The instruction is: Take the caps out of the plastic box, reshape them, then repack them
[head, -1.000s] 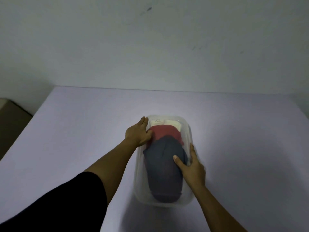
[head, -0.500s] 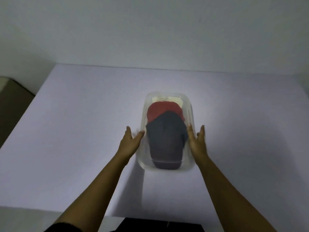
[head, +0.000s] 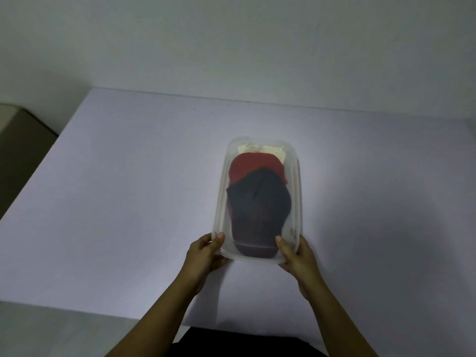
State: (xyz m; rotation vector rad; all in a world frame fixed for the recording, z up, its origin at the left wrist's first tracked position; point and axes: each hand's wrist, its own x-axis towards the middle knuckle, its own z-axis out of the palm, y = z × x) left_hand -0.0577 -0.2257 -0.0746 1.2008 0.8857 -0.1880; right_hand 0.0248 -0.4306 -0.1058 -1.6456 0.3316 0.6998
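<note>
At the far left edge a dull brown, flat-topped object (head: pixel 18 140) sits beyond the pale lilac tabletop (head: pixel 123 202), too dim to identify. A plain grey-white wall (head: pixel 231 47) rises behind the table.

The left hand (head: pixel 203 256) grasps the near left corner of a clear, round-cornered plastic box (head: pixel 296 181). Its thumb lies over the rim and the other fingers curl under the corner.

The box lies lengthwise on the table, a little right of the middle, with its long axis running away from the person. Whether its near end rests on the surface or is raised slightly cannot be told.

Three caps are packed inside, overlapping in a row. A cream fabric cap (head: pixel 273 152) sits against the far end, a red fabric cap (head: pixel 252 166) comes next, and a dark grey fabric cap (head: pixel 260 204) lies on top, filling the near half with its peak towards the person.

The right hand (head: pixel 298 256) grips the near right corner the same way, thumb on the rim beside the dark grey cap's peak, fingers wrapped beneath.
</note>
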